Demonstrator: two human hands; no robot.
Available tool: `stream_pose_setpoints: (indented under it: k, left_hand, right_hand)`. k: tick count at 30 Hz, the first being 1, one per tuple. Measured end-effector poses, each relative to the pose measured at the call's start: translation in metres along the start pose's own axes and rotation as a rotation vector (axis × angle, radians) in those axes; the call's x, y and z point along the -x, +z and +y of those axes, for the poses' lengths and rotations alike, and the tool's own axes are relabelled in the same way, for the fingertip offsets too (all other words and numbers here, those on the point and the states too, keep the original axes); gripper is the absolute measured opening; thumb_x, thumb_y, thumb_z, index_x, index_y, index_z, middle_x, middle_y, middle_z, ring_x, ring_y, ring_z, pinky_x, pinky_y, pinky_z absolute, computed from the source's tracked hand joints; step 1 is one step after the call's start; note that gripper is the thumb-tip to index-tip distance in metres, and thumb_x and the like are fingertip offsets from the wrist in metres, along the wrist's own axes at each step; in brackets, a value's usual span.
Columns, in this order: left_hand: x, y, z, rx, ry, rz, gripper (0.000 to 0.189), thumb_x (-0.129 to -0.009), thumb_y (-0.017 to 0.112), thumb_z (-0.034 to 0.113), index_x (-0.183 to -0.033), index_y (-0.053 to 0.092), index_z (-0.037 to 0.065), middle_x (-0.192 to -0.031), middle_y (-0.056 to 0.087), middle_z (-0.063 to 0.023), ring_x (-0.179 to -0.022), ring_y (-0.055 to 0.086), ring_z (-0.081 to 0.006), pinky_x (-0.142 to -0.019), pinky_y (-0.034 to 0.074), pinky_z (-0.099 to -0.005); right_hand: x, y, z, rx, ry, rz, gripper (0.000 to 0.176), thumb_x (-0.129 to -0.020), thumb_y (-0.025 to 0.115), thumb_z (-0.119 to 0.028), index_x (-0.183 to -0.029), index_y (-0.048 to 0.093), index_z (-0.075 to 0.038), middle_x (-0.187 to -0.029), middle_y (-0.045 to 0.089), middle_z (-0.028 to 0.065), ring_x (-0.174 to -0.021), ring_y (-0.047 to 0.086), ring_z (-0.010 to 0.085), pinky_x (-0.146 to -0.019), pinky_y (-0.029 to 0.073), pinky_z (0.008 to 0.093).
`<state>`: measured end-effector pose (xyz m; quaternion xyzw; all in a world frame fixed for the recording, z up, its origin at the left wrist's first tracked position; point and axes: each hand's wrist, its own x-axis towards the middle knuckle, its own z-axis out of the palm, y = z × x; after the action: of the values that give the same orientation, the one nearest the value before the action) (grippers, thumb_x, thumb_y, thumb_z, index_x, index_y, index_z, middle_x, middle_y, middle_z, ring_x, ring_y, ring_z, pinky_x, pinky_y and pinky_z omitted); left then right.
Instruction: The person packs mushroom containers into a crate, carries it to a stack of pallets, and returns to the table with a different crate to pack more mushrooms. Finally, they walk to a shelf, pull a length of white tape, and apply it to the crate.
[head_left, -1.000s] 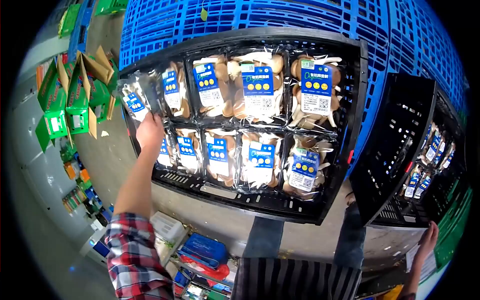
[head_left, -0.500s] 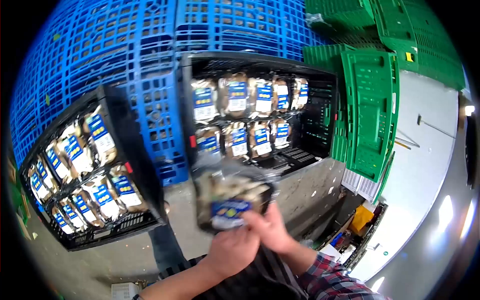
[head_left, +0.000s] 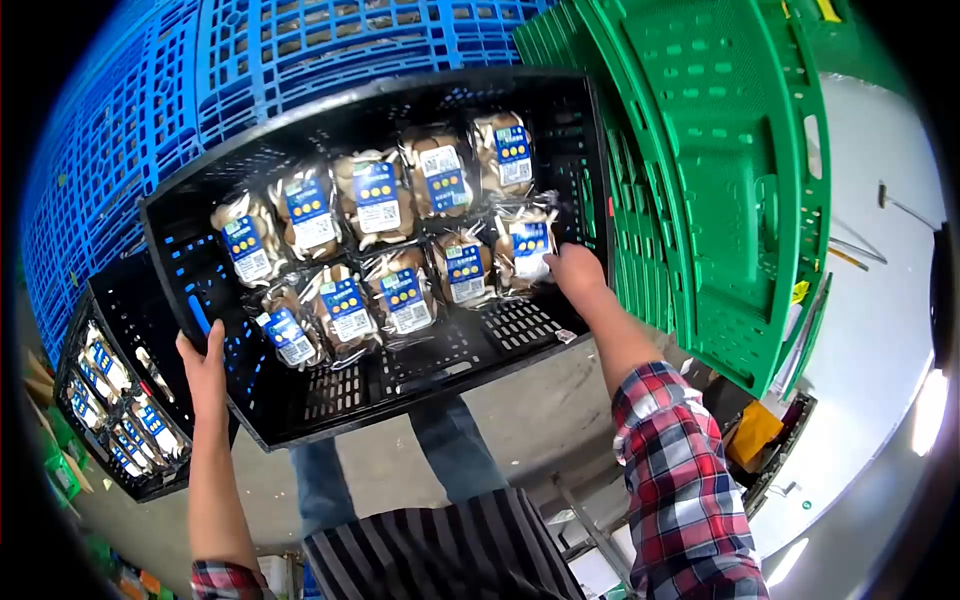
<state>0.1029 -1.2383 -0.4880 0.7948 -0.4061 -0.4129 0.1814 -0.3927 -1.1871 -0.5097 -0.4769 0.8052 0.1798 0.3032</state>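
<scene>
A black plastic crate [head_left: 420,385] lies in front of me, holding two rows of film-wrapped mushroom packs [head_left: 375,200] with blue and white labels. My left hand [head_left: 205,375] grips the crate's left end wall at the rim, thumb apart from the fingers. At the right end of the near row, my right hand [head_left: 582,275] is closed on the edge of a mushroom pack [head_left: 530,243]. That pack sits inside the crate beside its neighbour; my fingertips are partly hidden.
Blue lattice crates [head_left: 330,45] stand behind the black crate. Stacked green crates [head_left: 700,180] rise at the right. A second black crate [head_left: 150,480] with more packs is low at the left. A white panel [head_left: 870,330] lies farther right.
The mushroom pack held in both hands is now in the crate's right end, under my right hand. My left hand has moved to the crate's left wall. The crate looks nearer and tilted.
</scene>
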Motion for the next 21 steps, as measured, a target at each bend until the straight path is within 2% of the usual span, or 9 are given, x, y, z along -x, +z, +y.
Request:
stream_pose_setpoints:
  k: [3, 5, 8, 10, 13, 17, 18, 19, 21]
  left_hand:
    - [-0.012, 0.008, -0.018, -0.066, 0.011, 0.1, 0.052, -0.079, 0.063, 0.031, -0.113, 0.041, -0.001, -0.093, 0.055, -0.0079, -0.083, 0.05, -0.0166, -0.077, 0.04, -0.0278]
    - [-0.01, 0.01, -0.021, -0.166, 0.035, 0.156, 0.05, -0.079, 0.063, 0.031, -0.111, 0.041, -0.001, -0.09, 0.055, -0.0072, -0.077, 0.049, -0.0151, -0.073, 0.04, -0.0273]
    - [-0.009, 0.016, -0.017, -0.305, 0.052, 0.262, 0.053, -0.08, 0.061, 0.035, -0.112, 0.04, -0.001, -0.088, 0.055, -0.0091, -0.078, 0.051, -0.0171, -0.075, 0.041, -0.0291]
    - [-0.008, 0.018, -0.02, -0.499, 0.104, 0.367, 0.043, -0.083, 0.057, 0.036, -0.103, 0.043, 0.0, -0.075, 0.054, -0.0079, -0.066, 0.053, -0.0165, -0.065, 0.044, -0.0291]
    - [-0.015, 0.009, -0.022, -0.177, 0.008, 0.224, 0.031, -0.087, 0.054, 0.032, -0.092, 0.045, 0.003, -0.061, 0.048, -0.0025, -0.051, 0.046, -0.0108, -0.05, 0.04, -0.0244]
    - [-0.017, 0.013, -0.016, 0.02, 0.035, 0.207, 0.024, -0.088, 0.053, 0.028, -0.083, 0.046, 0.005, -0.053, 0.041, 0.0023, -0.045, 0.039, -0.0055, -0.043, 0.035, -0.0191]
    - [-0.017, 0.013, -0.018, 0.035, 0.042, 0.211, 0.023, -0.088, 0.053, 0.027, -0.083, 0.046, 0.005, -0.053, 0.041, 0.0021, -0.045, 0.039, -0.0057, -0.044, 0.035, -0.0194]
    - [-0.019, 0.012, -0.022, 0.015, 0.044, 0.204, 0.023, -0.088, 0.053, 0.026, -0.087, 0.047, 0.004, -0.053, 0.043, 0.0012, -0.045, 0.041, -0.0062, -0.044, 0.035, -0.0206]
    - [-0.02, 0.009, -0.026, -0.082, 0.062, 0.201, 0.025, -0.088, 0.053, 0.025, -0.091, 0.047, 0.001, -0.053, 0.045, -0.0007, -0.045, 0.042, -0.0078, -0.044, 0.036, -0.023]
  right_hand:
    - [0.006, -0.027, -0.037, 0.124, -0.089, -0.063, 0.034, -0.077, 0.06, -0.032, -0.089, 0.059, 0.0, -0.086, 0.061, 0.0193, -0.082, 0.059, 0.0331, -0.072, 0.048, 0.0413]
    - [0.002, -0.018, -0.043, 0.026, -0.139, 0.201, 0.042, -0.072, 0.063, -0.022, -0.107, 0.052, -0.003, -0.1, 0.057, 0.0174, -0.092, 0.057, 0.0313, -0.078, 0.047, 0.0383]
    - [-0.024, 0.007, -0.044, 0.093, -0.432, 0.472, 0.055, -0.074, 0.062, -0.023, -0.123, 0.041, -0.008, -0.129, 0.036, 0.015, -0.121, 0.034, 0.0302, -0.097, 0.032, 0.0394]
    - [-0.041, 0.035, -0.033, 0.141, -0.412, 0.324, 0.061, -0.077, 0.058, -0.025, -0.13, 0.033, -0.008, -0.135, 0.031, 0.0148, -0.126, 0.027, 0.0301, -0.101, 0.027, 0.0394]
    - [-0.057, 0.057, -0.02, 0.203, -0.207, -0.156, 0.062, -0.081, 0.05, -0.026, -0.134, 0.027, -0.006, -0.139, 0.025, 0.0147, -0.131, 0.02, 0.0287, -0.104, 0.023, 0.0372]
    - [-0.046, 0.002, -0.051, 0.261, -0.317, -0.222, 0.045, -0.081, 0.053, -0.025, -0.119, 0.048, -0.002, -0.129, 0.04, 0.0179, -0.12, 0.037, 0.0303, -0.098, 0.032, 0.0358]
    - [-0.037, 0.006, -0.042, 0.011, -0.538, 0.187, 0.035, -0.079, 0.055, -0.016, -0.11, 0.053, -0.001, -0.121, 0.047, 0.0188, -0.112, 0.045, 0.0319, -0.094, 0.036, 0.0364]
    - [-0.024, -0.004, -0.043, -0.247, -0.531, 0.414, 0.035, -0.076, 0.057, -0.007, -0.11, 0.053, -0.003, -0.118, 0.049, 0.0169, -0.11, 0.046, 0.0316, -0.093, 0.036, 0.0364]
    - [0.01, -0.04, -0.037, -0.101, -0.529, 0.76, 0.042, -0.07, 0.056, -0.004, -0.112, 0.049, 0.003, -0.111, 0.051, 0.0201, -0.101, 0.049, 0.0363, -0.088, 0.038, 0.0413]
